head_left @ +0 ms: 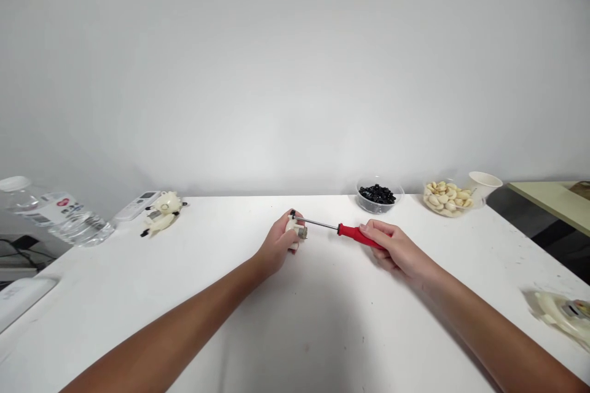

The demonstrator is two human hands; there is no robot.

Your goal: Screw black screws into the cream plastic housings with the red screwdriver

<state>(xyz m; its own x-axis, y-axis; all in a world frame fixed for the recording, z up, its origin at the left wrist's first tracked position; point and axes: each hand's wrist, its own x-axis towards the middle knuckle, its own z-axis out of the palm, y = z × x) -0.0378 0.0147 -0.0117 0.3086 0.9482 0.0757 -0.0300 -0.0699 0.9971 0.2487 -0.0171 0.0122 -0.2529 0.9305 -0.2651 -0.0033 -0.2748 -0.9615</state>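
Near the middle of the white table, my left hand (276, 244) is closed round a small cream-coloured part (294, 225) with a black piece on top and a metallic piece at its right side. My right hand (389, 245) grips the red handle of a screwdriver (354, 234). The metal shaft points left, and its tip meets the part beside the black piece. Whether the tip sits in a screw is too small to tell.
At the back right stand a bowl of black pieces (377, 194), a bowl of cream pieces (447, 198) and a paper cup (483, 183). To the left lie a bottle (59, 212), a remote (137, 206) and cream plastic parts (165, 211). Another cream part (565, 316) lies right.
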